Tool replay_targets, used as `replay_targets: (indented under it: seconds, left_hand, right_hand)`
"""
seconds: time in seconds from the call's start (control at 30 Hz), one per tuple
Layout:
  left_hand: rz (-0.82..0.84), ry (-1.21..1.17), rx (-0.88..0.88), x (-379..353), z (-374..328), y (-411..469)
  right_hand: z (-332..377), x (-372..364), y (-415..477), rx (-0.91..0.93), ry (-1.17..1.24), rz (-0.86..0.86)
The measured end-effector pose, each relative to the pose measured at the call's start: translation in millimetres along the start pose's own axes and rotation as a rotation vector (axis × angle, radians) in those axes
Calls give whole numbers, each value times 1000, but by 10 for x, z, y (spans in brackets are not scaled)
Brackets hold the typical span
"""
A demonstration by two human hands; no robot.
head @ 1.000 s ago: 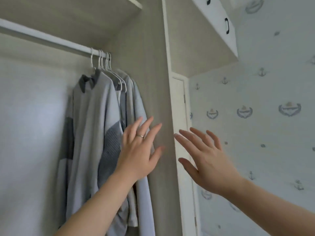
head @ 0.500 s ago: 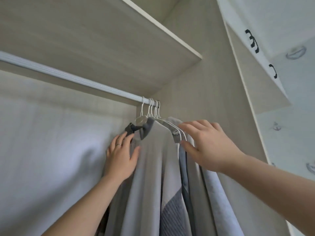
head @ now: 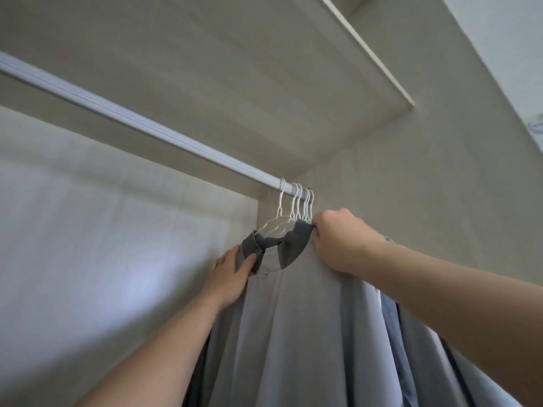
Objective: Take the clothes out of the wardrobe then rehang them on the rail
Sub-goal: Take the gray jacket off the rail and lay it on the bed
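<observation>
Several garments hang on white wire hangers (head: 295, 208) bunched at the right end of the wardrobe rail (head: 141, 126). Nearest me is a light grey shirt (head: 293, 333) with a dark grey collar (head: 295, 245). My left hand (head: 232, 274) grips the shirt's left shoulder just below the collar. My right hand (head: 338, 242) is closed on the shirt's right shoulder at the hanger necks. More blue and grey garments (head: 411, 348) hang behind it, partly hidden by my right forearm.
A wooden shelf (head: 264, 69) sits directly above the rail. The wardrobe's right side wall (head: 426, 186) is close against the hangers. The pale back panel (head: 102, 245) fills the left, and most of the rail to the left is bare.
Both hands rose from open in front of the clothes to the shirt's shoulders and closed on them. My view tilted upward toward the rail.
</observation>
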State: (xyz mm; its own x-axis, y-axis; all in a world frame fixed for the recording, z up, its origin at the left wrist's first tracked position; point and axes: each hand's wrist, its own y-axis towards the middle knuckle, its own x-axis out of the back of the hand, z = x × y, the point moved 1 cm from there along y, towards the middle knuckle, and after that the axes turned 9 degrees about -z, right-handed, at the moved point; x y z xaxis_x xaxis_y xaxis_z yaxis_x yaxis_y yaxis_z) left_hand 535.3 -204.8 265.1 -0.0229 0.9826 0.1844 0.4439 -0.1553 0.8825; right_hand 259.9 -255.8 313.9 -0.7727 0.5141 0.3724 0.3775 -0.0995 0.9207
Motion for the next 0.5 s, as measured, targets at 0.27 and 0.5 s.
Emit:
replay_targets:
  seconds: [0.27,0.5]
  left_hand:
    - [-77,-116,42,-184,79,16]
    - [-161,-172,39,-204,-24,-64]
  right_hand:
    - [82,-145,216,-121,81,117]
    - [55,-86,189,-119,186,3]
